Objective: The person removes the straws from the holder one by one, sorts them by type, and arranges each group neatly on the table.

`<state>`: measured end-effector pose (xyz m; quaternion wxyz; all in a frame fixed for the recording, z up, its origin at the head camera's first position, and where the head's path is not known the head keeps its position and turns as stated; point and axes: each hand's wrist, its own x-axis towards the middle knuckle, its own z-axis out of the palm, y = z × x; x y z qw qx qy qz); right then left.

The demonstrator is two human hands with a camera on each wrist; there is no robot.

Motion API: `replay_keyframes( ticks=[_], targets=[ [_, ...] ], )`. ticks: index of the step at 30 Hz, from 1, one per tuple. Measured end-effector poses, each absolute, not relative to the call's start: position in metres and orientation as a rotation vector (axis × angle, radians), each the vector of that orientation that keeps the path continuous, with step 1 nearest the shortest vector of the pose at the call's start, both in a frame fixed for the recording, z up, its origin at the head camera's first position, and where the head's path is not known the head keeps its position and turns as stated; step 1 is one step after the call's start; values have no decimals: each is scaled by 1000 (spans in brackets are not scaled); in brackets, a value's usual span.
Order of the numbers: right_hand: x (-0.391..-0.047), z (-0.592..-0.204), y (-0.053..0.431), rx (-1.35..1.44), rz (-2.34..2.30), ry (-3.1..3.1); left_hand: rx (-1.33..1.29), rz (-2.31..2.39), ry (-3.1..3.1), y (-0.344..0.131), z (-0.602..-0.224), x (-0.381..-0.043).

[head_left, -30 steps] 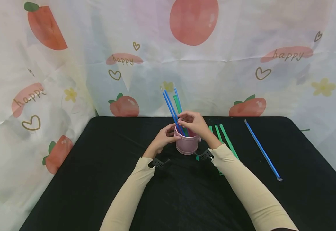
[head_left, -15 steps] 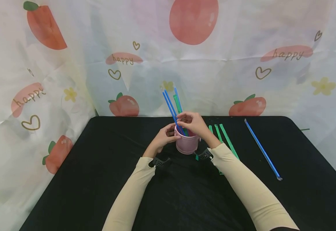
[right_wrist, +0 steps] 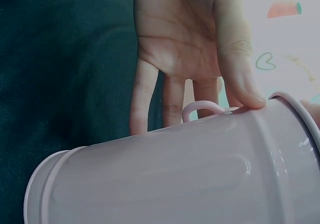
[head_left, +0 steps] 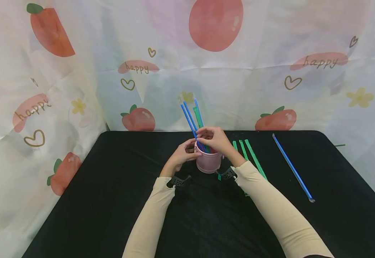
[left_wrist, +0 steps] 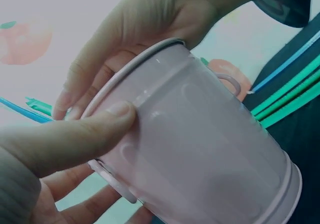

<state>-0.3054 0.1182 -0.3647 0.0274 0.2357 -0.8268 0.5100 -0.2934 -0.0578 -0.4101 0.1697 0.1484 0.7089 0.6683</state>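
Observation:
A pink bucket [head_left: 208,163] stands on the black table, with several slim blue straws [head_left: 188,116] and a green straw [head_left: 198,116] leaning left out of it. My left hand [head_left: 181,156] grips the bucket's left side; in the left wrist view its thumb [left_wrist: 95,136] presses the wall below the rim. Over the mouth, my right hand [head_left: 216,139] curls its thumb and fingers around the straws at the rim. Its fingertips partly hide them. The right wrist view shows the left hand's thumb [right_wrist: 240,79] on the bucket wall, beside the small handle loop [right_wrist: 202,105].
Several green straws [head_left: 254,157] lie right of the bucket, partly under the right forearm. Farther right, a single blue straw [head_left: 293,166] lies slanted on the table [head_left: 110,200]. Behind the table hangs a pale fruit-print cloth [head_left: 239,89].
The right hand has shifted very slightly left over the bucket mouth. The left forearm has swung a little to the right, while the bucket and straws stay in place.

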Motion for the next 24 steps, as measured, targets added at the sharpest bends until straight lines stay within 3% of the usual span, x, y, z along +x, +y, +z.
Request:
replay_keyframes(
  ticks=[24],
  targets=[
    [-303,-367,112,798,1376,-2541,398,1908,1997,-57,-408,-293]
  ],
)
